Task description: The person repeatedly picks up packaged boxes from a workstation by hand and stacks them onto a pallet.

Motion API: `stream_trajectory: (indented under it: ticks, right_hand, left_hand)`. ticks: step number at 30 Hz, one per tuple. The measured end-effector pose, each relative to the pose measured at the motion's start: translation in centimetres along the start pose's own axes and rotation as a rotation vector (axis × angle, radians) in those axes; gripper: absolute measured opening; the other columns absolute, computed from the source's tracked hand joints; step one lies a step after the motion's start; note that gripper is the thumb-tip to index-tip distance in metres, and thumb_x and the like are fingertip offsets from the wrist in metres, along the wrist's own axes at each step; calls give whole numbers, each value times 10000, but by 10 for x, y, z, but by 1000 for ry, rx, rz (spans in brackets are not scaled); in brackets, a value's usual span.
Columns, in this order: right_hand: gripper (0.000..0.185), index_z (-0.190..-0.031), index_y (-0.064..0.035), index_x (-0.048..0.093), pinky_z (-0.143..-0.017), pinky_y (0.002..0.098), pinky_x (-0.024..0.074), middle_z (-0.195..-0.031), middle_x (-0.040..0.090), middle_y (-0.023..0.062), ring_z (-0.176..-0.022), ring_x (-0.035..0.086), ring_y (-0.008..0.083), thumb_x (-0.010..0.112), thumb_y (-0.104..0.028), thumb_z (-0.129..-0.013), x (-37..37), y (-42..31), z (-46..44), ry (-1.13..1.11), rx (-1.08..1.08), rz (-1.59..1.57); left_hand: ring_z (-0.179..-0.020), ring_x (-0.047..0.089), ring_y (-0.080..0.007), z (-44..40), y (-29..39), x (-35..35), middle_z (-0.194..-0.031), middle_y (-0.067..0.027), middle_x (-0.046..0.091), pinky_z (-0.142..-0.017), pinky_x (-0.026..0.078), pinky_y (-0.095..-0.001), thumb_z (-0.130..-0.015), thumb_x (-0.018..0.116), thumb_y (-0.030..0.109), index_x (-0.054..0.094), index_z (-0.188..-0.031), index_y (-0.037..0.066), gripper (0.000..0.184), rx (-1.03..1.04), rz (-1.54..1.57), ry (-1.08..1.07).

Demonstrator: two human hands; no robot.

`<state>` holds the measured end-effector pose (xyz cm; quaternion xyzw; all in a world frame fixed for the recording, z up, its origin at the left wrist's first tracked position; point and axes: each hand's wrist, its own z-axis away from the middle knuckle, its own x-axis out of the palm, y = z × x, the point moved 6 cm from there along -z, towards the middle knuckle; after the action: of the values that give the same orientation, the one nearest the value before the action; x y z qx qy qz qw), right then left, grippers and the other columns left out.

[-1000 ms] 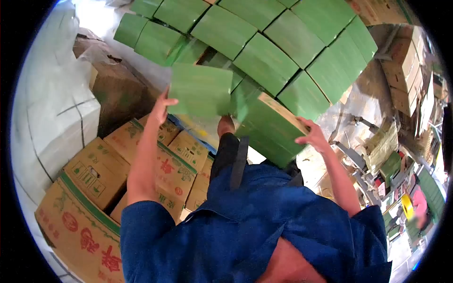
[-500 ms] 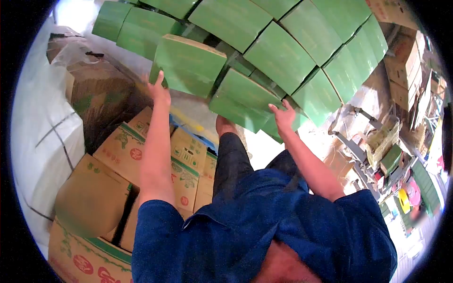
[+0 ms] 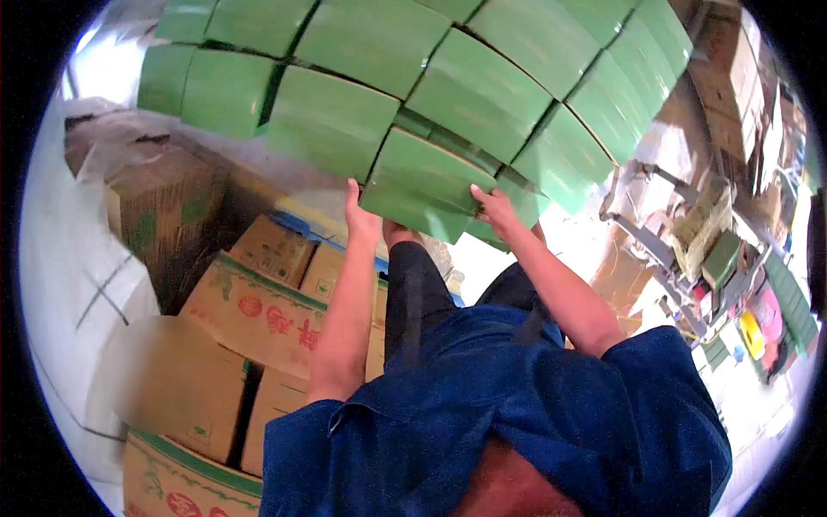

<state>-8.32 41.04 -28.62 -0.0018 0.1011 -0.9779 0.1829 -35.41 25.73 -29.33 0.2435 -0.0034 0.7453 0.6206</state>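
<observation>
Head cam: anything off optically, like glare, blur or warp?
Head view: fisheye warp, black corners, green boxes bowed. Glare blows out the floor right of them, plus a patch at upper left. Lower left, a soft round smudge hides part of a carton. Box faces look slightly smeared, gaps between them dark.

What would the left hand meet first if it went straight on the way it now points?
Likely the green box just ahead, left of the box the right hand touches; its distance from the left hand is unclear.
</observation>
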Motion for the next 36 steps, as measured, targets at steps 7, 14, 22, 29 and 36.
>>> stream_trajectory:
  ticks: [7,14,22,29,36]
  right_hand:
    - [287,-1013,20,642,-645,330,496,-830,669,76,-711,601,162,687,-216,-856,-18,-8,-28,15,-384,15]
    - [460,-1187,4,609,-859,322,498,-1036,687,184,-937,668,251,675,-271,-824,-66,-1,22,139,-512,179]
    - [536,-1289,-89,538,-1056,456,352,-1392,449,172,-1315,385,358,702,-202,-792,-465,-90,213,1309,-915,305]
    - [588,-1334,-129,499,-1126,480,239,-1421,436,95,-1361,326,330,688,-279,-798,-623,-184,203,1457,-1139,784]
    - [464,-1166,-8,612,-985,402,427,-1194,595,179,-1140,539,334,755,-189,-763,-648,-140,227,1532,-1210,550]
  left_hand:
    - [-993,578,-223,-28,-20,5,-1124,-73,587,-884,487,-386,-946,582,198,504,-1235,44,337,95,-284,-7]
    - [-1057,494,-230,38,-24,-14,-1181,-84,521,-911,426,-411,-940,558,384,508,-1206,67,417,156,-829,389]
    - [-1003,584,-165,179,-325,232,-1148,-87,579,-899,458,-286,-919,596,187,418,-1390,-4,539,-255,-1228,-679]
    - [-1277,452,-239,191,-706,459,-1389,-94,477,-1092,318,-419,-921,594,366,375,-1416,70,616,-753,-1060,-1087]
    - [-1056,585,-236,206,-654,462,-1164,-102,614,-919,475,-361,-665,822,103,441,-1310,25,753,-399,-1052,-986]
